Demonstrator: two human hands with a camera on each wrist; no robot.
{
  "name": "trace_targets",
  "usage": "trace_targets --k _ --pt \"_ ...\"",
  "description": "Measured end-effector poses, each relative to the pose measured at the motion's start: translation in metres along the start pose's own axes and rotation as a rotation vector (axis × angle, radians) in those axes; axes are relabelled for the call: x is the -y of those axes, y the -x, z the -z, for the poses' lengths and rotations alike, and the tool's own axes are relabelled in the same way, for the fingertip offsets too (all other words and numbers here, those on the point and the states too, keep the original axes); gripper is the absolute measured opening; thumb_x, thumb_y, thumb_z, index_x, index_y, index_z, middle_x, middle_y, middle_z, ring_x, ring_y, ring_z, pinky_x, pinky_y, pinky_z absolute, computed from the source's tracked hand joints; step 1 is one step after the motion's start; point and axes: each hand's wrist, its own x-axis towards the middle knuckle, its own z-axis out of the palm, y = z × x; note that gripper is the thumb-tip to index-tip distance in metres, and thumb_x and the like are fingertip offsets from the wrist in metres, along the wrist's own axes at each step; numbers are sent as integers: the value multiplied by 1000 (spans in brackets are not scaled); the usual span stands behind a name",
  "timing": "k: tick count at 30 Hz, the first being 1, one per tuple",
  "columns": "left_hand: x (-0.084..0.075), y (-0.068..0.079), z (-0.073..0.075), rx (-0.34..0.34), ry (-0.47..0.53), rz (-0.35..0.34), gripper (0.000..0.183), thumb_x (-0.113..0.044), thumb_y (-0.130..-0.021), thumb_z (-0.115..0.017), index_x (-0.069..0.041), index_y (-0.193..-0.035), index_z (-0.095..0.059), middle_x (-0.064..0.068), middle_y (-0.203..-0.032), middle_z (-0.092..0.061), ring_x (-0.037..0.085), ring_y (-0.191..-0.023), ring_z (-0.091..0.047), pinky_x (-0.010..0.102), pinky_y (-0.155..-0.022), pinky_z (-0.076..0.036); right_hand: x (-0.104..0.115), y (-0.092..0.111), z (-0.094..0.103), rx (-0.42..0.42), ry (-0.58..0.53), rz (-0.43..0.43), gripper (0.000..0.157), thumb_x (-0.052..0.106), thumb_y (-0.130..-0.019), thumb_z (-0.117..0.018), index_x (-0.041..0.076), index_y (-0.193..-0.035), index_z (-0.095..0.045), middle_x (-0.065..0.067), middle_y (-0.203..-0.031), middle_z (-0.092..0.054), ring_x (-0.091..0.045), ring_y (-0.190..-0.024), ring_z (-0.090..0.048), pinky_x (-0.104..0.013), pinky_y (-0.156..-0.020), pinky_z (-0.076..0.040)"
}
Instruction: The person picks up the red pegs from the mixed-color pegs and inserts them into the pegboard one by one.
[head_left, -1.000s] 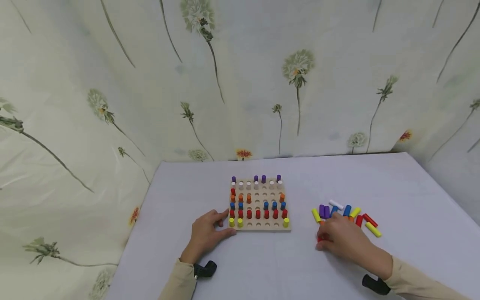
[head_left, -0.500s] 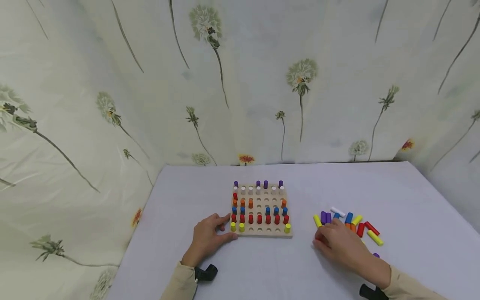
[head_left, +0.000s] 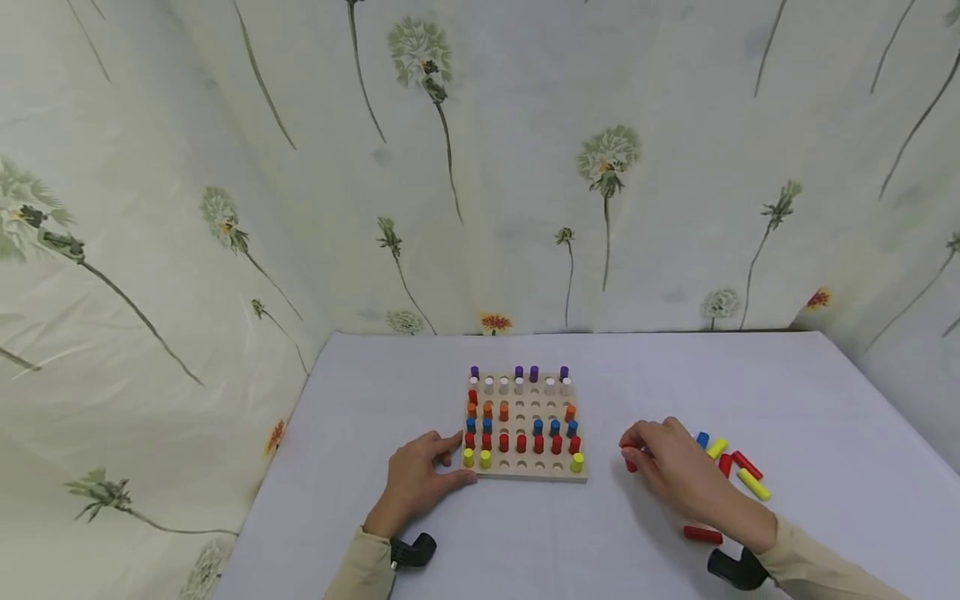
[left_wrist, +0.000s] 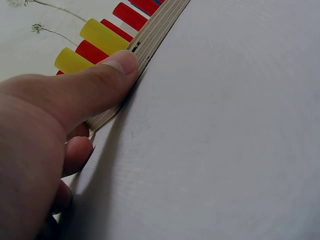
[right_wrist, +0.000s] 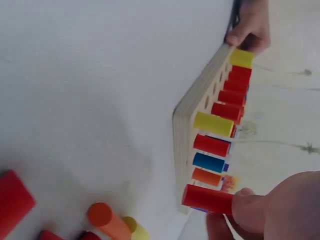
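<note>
Inspection note: red peg pinched in the right hand, pegboard corner gripped by the left

Right side. My right hand (head_left: 678, 473) pinches a red peg (right_wrist: 202, 198) by one end, between thumb and finger; the other end projects free. In the head view, the peg sits between the board and the loose pegs, apart from the board's right edge.

Left side. My left hand (head_left: 416, 480) grips the pegboard (head_left: 529, 476) at its near left corner. The left wrist view shows the thumb pressed on the board's layered edge, with the other fingers bent about the corner, partly hidden.

Board contents, near to far. Front row: two yellow pegs (head_left: 485, 459) at left and one at the right end, with holes showing between. Next, seven red pegs (head_left: 521, 443); then five blue pegs (head_left: 555, 427), in a left pair and a right three. Beyond these come four orange pegs (head_left: 487, 410), a single red at the left end, six white pegs (head_left: 504, 386) and four purple pegs (head_left: 534, 373). All noted pegs stand upright.

Loose stock. Beyond my right hand lie a blue peg (head_left: 702, 439), yellow and red ones beside it. One loose red peg (head_left: 702, 535) lies alone near my right wrist. The right wrist view also records a loose orange peg (right_wrist: 108, 221). My hand hides part of this group.

Surface. A white cloth (head_left: 555, 550) covers the table.
</note>
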Motion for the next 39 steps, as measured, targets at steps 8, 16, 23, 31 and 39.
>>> trace_targets --k 8,16,23,31,39 --pt "1 0 1 -5 8 -9 69 -55 -80 -89 -22 -139 -73 -15 -80 -51 2 -68 -37 21 -63 -28 9 -20 2 -102 -63 3 13 14 -98 -76 9 -109 -71 4 -92 -71 -20 -90 -52 -28 -70 -42" --pt "2 0 1 -6 -1 -6 69 -57 -80 -88 -23 -139 -72 -14 -80 -51 3 -67 -37 22 -63 -27 19 -45 9 -167 -149 32 14 7 -98 -75 4 -111 -75 -5 -94 -74 -21 -87 -52 -31 -70 -42" --pt "4 0 0 -4 -3 -16 69 -57 -81 -88 -24 -139 -72 -14 -80 -51 3 -67 -37 22 -63 -27 22 -79 11 -240 -227 20 11 12 -99 -75 7 -108 -79 -16 -109 -74 -31 -100 -51 -43 -80 -37" --pt "3 -2 3 0 11 -9 69 -57 -81 -87 -23 -139 -72 -14 -80 -52 3 -67 -38 22 -63 -28 30 -119 -1 -147 -323 -16 14 16 -101 -74 8 -109 -80 -18 -118 -70 -39 -116 -50 -49 -90 -37" --pt "2 -2 2 13 31 5 69 -57 -81 -88 -24 -139 -72 -14 -80 -52 2 -68 -39 22 -64 -29 37 -147 -20 -70 -366 3 14 16 -100 -74 6 -108 -82 -16 -119 -73 -40 -121 -54 -55 -98 -40"
